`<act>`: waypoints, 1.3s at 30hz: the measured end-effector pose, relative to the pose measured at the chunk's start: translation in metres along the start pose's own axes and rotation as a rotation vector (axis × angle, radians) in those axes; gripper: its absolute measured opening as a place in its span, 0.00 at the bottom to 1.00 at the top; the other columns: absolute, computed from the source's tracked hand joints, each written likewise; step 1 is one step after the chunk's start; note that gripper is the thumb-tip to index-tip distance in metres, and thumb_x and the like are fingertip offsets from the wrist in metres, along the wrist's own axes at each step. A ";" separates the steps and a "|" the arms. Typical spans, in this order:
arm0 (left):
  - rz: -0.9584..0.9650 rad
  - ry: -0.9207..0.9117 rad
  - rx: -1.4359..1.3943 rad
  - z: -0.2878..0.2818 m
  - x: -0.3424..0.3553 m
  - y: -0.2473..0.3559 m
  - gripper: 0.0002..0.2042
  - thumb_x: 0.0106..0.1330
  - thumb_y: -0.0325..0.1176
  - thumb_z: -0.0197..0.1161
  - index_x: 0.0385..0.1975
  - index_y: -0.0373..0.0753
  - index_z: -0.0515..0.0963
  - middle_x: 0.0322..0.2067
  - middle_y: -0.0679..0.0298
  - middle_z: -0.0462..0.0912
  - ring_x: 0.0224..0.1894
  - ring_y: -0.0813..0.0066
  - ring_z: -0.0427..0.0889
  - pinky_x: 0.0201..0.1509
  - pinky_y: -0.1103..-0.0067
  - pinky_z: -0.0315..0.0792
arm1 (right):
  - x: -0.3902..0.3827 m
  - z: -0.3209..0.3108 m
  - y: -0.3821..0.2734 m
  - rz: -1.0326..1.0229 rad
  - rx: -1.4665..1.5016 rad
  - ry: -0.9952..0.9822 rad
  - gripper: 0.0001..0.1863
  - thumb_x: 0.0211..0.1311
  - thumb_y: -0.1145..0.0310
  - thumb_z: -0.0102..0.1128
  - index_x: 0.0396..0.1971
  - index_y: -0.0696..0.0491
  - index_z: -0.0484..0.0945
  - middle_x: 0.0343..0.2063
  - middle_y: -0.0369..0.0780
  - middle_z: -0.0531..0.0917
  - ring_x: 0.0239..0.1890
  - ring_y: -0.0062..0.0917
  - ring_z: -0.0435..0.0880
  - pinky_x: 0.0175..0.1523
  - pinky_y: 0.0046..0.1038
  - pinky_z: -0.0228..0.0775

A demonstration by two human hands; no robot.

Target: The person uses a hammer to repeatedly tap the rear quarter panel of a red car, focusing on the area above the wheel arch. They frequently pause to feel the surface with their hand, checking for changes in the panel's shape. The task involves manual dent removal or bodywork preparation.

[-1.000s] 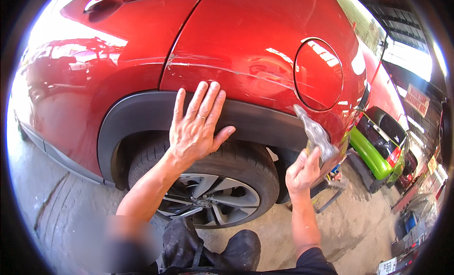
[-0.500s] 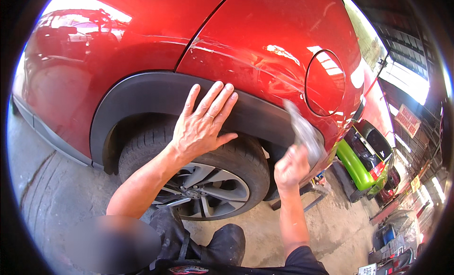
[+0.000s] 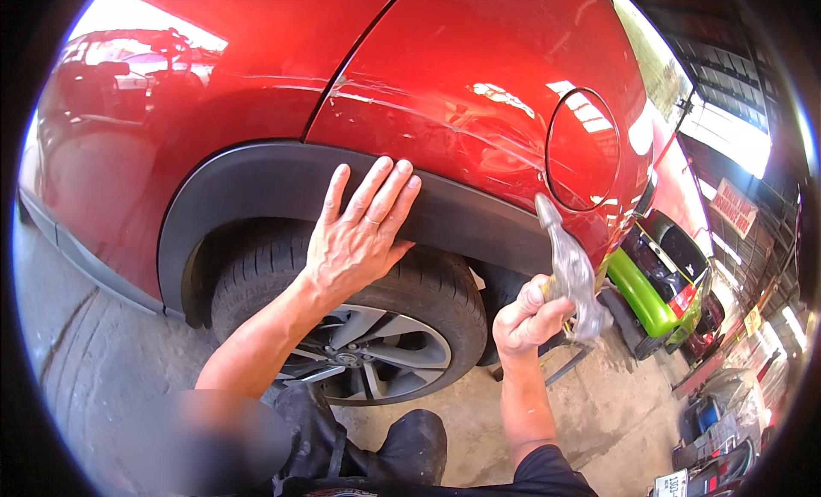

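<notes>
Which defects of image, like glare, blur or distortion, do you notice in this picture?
Head view: white glare on the red car; the hammer looks slightly smeared, the left hand sharper; heavy blur at lower left; fisheye bending, black corners.

Left of two side-by-side fisheye cameras, worn on head, looks down and forward past wearer's knees (image 3: 415, 444) at flank of red car (image 3: 402, 82), close enough for left hand (image 3: 355, 232) to lie against it. Car fills upper frame, wheel (image 3: 349, 358) below; green vehicle (image 3: 641, 293) well back at right. Straight lines bow (fisheye's doing) toward dark rounded rim.
</notes>
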State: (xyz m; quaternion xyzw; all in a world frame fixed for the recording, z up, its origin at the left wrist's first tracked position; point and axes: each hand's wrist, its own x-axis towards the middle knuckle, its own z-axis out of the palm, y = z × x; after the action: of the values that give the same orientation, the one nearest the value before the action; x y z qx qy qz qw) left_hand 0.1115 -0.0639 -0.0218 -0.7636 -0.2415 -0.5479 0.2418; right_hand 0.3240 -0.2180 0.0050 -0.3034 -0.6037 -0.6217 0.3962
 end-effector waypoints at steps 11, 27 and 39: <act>0.005 -0.011 0.013 0.000 -0.002 -0.001 0.50 0.48 0.52 0.80 0.72 0.42 0.63 0.74 0.57 0.58 0.78 0.59 0.52 0.80 0.49 0.37 | -0.005 0.006 0.001 -0.010 -0.053 -0.113 0.28 0.71 0.82 0.48 0.71 0.57 0.63 0.27 0.45 0.78 0.22 0.33 0.76 0.28 0.34 0.69; 0.003 0.016 0.008 0.002 -0.001 0.001 0.51 0.46 0.50 0.81 0.72 0.41 0.62 0.74 0.57 0.58 0.78 0.59 0.52 0.80 0.49 0.37 | -0.010 0.007 0.004 0.050 0.023 -0.008 0.36 0.71 0.82 0.51 0.76 0.60 0.49 0.31 0.47 0.80 0.21 0.35 0.69 0.29 0.37 0.67; -0.014 0.019 -0.009 0.004 -0.003 0.001 0.50 0.46 0.51 0.80 0.71 0.42 0.64 0.74 0.59 0.59 0.77 0.61 0.54 0.80 0.49 0.38 | 0.000 0.004 -0.004 0.107 -0.012 -0.146 0.31 0.73 0.79 0.48 0.73 0.64 0.51 0.26 0.45 0.74 0.20 0.36 0.65 0.30 0.34 0.67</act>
State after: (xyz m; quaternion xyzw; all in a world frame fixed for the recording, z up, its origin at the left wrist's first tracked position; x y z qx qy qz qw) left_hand 0.1140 -0.0631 -0.0263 -0.7578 -0.2422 -0.5577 0.2368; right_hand 0.3199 -0.2146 0.0034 -0.3819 -0.6102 -0.5796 0.3819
